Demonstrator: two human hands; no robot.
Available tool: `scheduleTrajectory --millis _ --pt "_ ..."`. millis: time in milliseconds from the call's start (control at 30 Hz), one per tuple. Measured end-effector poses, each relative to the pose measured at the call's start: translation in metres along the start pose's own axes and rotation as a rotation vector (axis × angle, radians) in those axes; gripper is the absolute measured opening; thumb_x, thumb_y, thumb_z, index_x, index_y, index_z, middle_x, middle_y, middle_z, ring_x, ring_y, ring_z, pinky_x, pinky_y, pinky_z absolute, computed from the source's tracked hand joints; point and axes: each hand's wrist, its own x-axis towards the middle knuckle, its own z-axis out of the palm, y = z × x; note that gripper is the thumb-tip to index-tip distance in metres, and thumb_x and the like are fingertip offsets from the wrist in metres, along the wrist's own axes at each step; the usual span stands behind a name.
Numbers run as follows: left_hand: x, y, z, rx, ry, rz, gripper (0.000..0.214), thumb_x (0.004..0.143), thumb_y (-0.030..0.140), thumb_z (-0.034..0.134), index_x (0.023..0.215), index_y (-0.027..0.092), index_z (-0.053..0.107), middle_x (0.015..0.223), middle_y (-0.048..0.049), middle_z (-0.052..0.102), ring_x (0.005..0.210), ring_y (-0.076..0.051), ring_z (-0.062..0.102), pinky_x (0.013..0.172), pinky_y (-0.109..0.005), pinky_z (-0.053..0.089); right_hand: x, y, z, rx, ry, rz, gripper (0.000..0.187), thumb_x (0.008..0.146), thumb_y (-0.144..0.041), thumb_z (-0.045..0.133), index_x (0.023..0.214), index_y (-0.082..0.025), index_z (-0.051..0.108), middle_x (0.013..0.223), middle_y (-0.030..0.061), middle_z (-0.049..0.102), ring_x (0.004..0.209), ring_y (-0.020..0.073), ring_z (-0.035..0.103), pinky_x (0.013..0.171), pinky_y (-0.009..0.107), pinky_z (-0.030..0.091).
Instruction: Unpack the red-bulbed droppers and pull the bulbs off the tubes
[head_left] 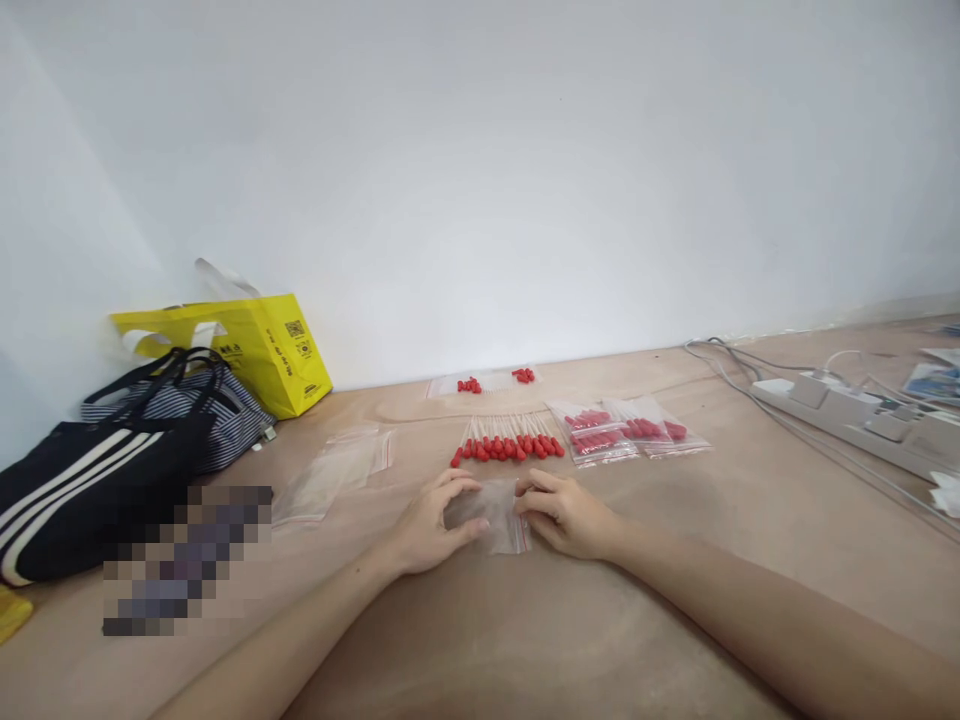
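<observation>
A small clear zip-lock bag (504, 515) with a red line along its right edge lies flat on the table between my hands. My left hand (439, 520) rests at its left side, thumb and fingers spread apart, thumb touching the plastic. My right hand (562, 512) has curled fingers and pinches the bag's edge near the red line. Just beyond the bag, a row of red bulb-shaped pieces on thin white stems (510, 447) lies side by side, red ends toward me. Filled zip-lock bags (592, 435) holding red pieces lie to the right of the row.
Empty-looking clear bags (330, 475) lie at the left. Two small red clusters (469, 385) rest on clear plastic near the wall. A power strip (847, 415) with cables is at right. A yellow bag (289, 350) and a black striped bag (97, 490) stand at far left.
</observation>
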Motion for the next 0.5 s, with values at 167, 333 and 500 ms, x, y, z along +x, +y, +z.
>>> scheduleTrajectory --millis 167,333,500 --pt "-0.008 0.020 0.017 0.184 0.023 0.167 0.054 0.071 0.040 0.056 0.115 0.012 0.048 0.118 -0.0139 0.052 0.107 -0.027 0.047 0.089 -0.043 0.039 0.000 -0.005 0.001 0.145 0.039 0.087 0.020 0.073 -0.005 0.044 0.086 -0.018 0.053 0.091 0.0050 0.054 0.071 0.0109 0.054 0.061 0.022 0.044" --pt "-0.019 0.013 0.016 0.324 0.183 0.203 0.031 0.078 0.012 0.036 0.090 0.018 0.064 0.084 -0.0057 0.067 0.075 -0.018 0.059 0.067 -0.030 0.047 -0.001 -0.009 -0.002 0.158 0.011 0.099 0.019 0.074 -0.009 0.047 0.088 -0.019 0.053 0.093 0.0044 0.053 0.059 0.0076 0.050 0.057 0.021 0.043" --pt "-0.033 -0.010 -0.051 0.303 0.246 -0.317 0.030 0.079 0.037 0.041 0.086 0.022 0.066 0.083 0.0006 0.069 0.070 -0.016 0.060 0.062 -0.022 0.045 -0.003 -0.004 -0.005 0.128 0.033 0.116 0.015 0.074 -0.011 0.047 0.084 -0.018 0.054 0.097 0.0055 0.051 0.055 0.0054 0.048 0.052 0.020 0.041"
